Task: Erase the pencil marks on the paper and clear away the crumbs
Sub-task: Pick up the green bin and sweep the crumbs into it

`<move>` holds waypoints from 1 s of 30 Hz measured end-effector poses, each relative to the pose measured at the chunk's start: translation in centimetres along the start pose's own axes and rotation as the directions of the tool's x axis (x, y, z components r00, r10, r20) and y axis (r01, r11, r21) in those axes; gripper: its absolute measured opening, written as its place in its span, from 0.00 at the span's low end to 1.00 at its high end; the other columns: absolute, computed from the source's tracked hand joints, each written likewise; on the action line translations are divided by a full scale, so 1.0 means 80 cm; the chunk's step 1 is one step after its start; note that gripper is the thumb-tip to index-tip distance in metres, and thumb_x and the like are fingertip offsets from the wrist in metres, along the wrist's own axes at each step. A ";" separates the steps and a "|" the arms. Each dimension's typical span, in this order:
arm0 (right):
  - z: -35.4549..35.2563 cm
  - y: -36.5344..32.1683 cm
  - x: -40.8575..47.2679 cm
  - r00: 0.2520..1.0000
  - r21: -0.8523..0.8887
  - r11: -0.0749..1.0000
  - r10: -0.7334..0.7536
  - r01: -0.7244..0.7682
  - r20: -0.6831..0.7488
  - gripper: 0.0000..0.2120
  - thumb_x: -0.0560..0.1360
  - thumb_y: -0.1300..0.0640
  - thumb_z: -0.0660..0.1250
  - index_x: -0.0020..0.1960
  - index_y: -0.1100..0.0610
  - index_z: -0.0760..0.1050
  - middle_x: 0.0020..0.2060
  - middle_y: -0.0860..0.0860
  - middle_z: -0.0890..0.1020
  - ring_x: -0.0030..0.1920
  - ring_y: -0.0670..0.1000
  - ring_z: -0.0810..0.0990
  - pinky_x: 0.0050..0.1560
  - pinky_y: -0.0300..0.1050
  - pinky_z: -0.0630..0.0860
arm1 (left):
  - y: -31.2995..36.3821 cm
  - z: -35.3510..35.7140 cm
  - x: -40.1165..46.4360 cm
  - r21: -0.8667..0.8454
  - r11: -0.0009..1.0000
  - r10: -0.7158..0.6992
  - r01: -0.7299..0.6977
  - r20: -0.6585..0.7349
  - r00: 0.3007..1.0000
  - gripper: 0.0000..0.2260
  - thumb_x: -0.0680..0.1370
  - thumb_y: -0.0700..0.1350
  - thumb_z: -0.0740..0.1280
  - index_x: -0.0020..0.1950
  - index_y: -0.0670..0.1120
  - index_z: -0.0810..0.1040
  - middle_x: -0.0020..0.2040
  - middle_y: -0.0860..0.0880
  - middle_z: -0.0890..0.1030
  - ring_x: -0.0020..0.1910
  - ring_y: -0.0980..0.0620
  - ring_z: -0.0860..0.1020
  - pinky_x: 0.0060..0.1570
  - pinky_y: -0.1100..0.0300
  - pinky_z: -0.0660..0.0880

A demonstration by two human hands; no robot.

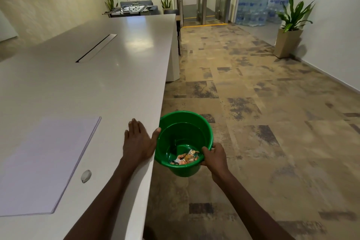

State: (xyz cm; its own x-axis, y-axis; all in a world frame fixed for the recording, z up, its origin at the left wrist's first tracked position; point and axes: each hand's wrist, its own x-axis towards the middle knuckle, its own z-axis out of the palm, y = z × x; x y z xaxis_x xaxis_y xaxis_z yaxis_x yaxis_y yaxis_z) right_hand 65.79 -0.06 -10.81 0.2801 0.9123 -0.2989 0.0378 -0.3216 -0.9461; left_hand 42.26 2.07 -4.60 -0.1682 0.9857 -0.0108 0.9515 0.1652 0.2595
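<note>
Paper point(44, 165): one stack of white sheets lies flat at the near left of the table point(120, 76), its right edge running diagonally; no pencil marks can be made out on it at this resolution. One eraser point(86, 176), small, pale and oval, lies on the table just beside the paper's right edge, apart from both hands. One dark slot point(96, 48) is set into the table top farther back. The left hand point(139, 142) rests palm down at the table's right edge, fingers straight and together, thumb spread toward the bucket point(184, 142) and touching its rim; it holds nothing. One green bucket hangs just beside the table edge, above the floor point(272, 122), tilted toward the camera. Shavings point(186, 158), orange and pale, lie in a single heap on the bucket's bottom; whether crumbs are among them cannot be told. The right hand point(214, 159) grips the bucket's near right rim, thumb inside, fingers curled round the outside. One potted plant point(291, 31) stands against the right wall.
</note>
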 end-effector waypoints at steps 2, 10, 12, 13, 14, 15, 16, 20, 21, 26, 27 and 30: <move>-0.001 0.001 0.000 1.000 0.008 1.000 0.005 -0.005 0.001 0.08 0.78 0.62 0.67 0.52 0.53 0.70 0.52 0.58 0.80 0.51 0.59 0.84 0.46 0.64 0.84 | 0.015 0.001 0.001 0.020 1.000 0.024 -0.025 0.033 0.999 0.41 0.78 0.68 0.43 0.79 0.36 0.44 0.79 0.37 0.44 0.79 0.43 0.44 0.76 0.47 0.45; -0.004 0.001 0.001 1.000 0.002 1.000 -0.006 0.006 -0.009 0.09 0.77 0.61 0.67 0.49 0.49 0.70 0.52 0.57 0.80 0.50 0.59 0.84 0.47 0.64 0.84 | 0.075 0.019 -0.006 0.009 0.958 0.283 -0.286 0.114 0.952 0.35 0.81 0.63 0.42 0.79 0.39 0.53 0.80 0.40 0.51 0.79 0.46 0.48 0.77 0.48 0.47; -0.005 0.000 0.001 1.000 -0.005 1.000 -0.008 0.008 -0.012 0.10 0.77 0.61 0.67 0.47 0.47 0.69 0.51 0.57 0.80 0.50 0.59 0.84 0.48 0.64 0.84 | 0.073 0.020 -0.001 -0.115 0.938 0.339 -0.328 0.095 0.936 0.31 0.82 0.61 0.44 0.76 0.40 0.61 0.79 0.40 0.57 0.79 0.45 0.53 0.77 0.47 0.52; -0.004 0.000 0.001 1.000 -0.003 1.000 -0.010 0.010 -0.013 0.10 0.77 0.61 0.67 0.46 0.47 0.69 0.51 0.57 0.80 0.50 0.59 0.84 0.47 0.65 0.84 | 0.069 0.018 0.001 -0.188 0.921 0.360 -0.340 0.080 0.930 0.30 0.82 0.61 0.45 0.73 0.41 0.65 0.78 0.40 0.60 0.78 0.45 0.54 0.76 0.46 0.55; -0.005 0.001 0.001 1.000 -0.002 1.000 -0.010 0.010 -0.014 0.10 0.77 0.61 0.67 0.47 0.47 0.69 0.51 0.58 0.80 0.50 0.59 0.84 0.47 0.65 0.83 | 0.066 0.016 0.001 -0.258 0.902 0.372 -0.345 0.061 0.926 0.30 0.81 0.63 0.44 0.69 0.42 0.69 0.76 0.40 0.63 0.78 0.46 0.56 0.75 0.45 0.57; -0.005 0.001 0.001 1.000 0.000 1.000 -0.010 0.010 -0.013 0.10 0.77 0.61 0.67 0.47 0.48 0.69 0.51 0.58 0.80 0.50 0.59 0.84 0.47 0.65 0.83 | 0.062 0.014 0.002 -0.312 0.884 0.375 -0.348 0.030 0.926 0.30 0.81 0.63 0.44 0.67 0.44 0.71 0.75 0.41 0.66 0.77 0.47 0.57 0.75 0.44 0.58; -0.004 0.001 0.001 1.000 0.000 1.000 -0.008 0.008 -0.013 0.10 0.77 0.61 0.67 0.47 0.48 0.69 0.51 0.58 0.80 0.50 0.60 0.84 0.47 0.65 0.83 | 0.058 0.011 0.002 -0.335 0.875 0.367 -0.348 -0.008 0.930 0.28 0.81 0.62 0.45 0.66 0.45 0.71 0.74 0.42 0.67 0.77 0.47 0.58 0.75 0.44 0.58; -0.004 0.001 -0.001 1.000 -0.003 1.000 -0.008 0.008 -0.011 0.10 0.77 0.61 0.67 0.47 0.47 0.69 0.51 0.57 0.80 0.50 0.59 0.84 0.48 0.65 0.83 | 0.041 -0.006 0.003 -0.268 0.926 0.238 -0.264 -0.127 0.963 0.26 0.84 0.53 0.49 0.77 0.39 0.58 0.79 0.40 0.54 0.79 0.45 0.49 0.76 0.50 0.47; -0.004 0.000 -0.001 1.000 -0.009 1.000 -0.010 0.010 -0.014 0.10 0.77 0.61 0.67 0.46 0.47 0.69 0.50 0.57 0.80 0.50 0.59 0.84 0.48 0.65 0.83 | 0.032 -0.007 0.006 -0.253 0.942 0.191 -0.222 -0.142 0.971 0.27 0.84 0.54 0.50 0.78 0.38 0.55 0.80 0.39 0.51 0.79 0.44 0.48 0.76 0.50 0.46; -0.006 0.000 -0.003 1.000 -0.010 1.000 -0.012 0.011 -0.019 0.09 0.77 0.61 0.67 0.48 0.49 0.70 0.51 0.57 0.80 0.50 0.59 0.84 0.47 0.65 0.84 | -0.013 -0.009 0.009 -0.097 0.995 -0.014 0.000 -0.142 0.990 0.29 0.84 0.53 0.47 0.76 0.32 0.55 0.77 0.31 0.51 0.77 0.34 0.49 0.74 0.39 0.53; -0.006 0.000 -0.004 1.000 -0.008 1.000 -0.012 0.012 -0.017 0.09 0.77 0.61 0.67 0.48 0.49 0.70 0.51 0.57 0.80 0.50 0.59 0.84 0.47 0.64 0.84 | -0.022 -0.007 0.010 -0.072 0.996 -0.058 0.050 -0.122 0.991 0.30 0.83 0.53 0.45 0.76 0.32 0.56 0.76 0.30 0.52 0.76 0.32 0.50 0.73 0.38 0.54; -0.007 0.001 -0.004 1.000 0.001 1.000 -0.006 0.006 -0.009 0.09 0.78 0.61 0.67 0.49 0.49 0.70 0.51 0.57 0.80 0.51 0.58 0.84 0.47 0.64 0.84 | -0.028 -0.003 0.008 -0.063 0.992 -0.114 0.108 -0.103 0.988 0.33 0.82 0.57 0.42 0.74 0.32 0.59 0.75 0.29 0.57 0.75 0.32 0.55 0.72 0.37 0.57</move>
State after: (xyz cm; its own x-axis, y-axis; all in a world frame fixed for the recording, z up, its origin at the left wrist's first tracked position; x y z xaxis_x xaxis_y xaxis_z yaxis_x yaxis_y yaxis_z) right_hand 66.25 -0.54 -10.70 0.2889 0.9118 -0.2918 0.0385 -0.3156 -0.9481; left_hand 39.97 2.30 -4.97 -0.3016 0.9516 0.0588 0.9096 0.2687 0.3168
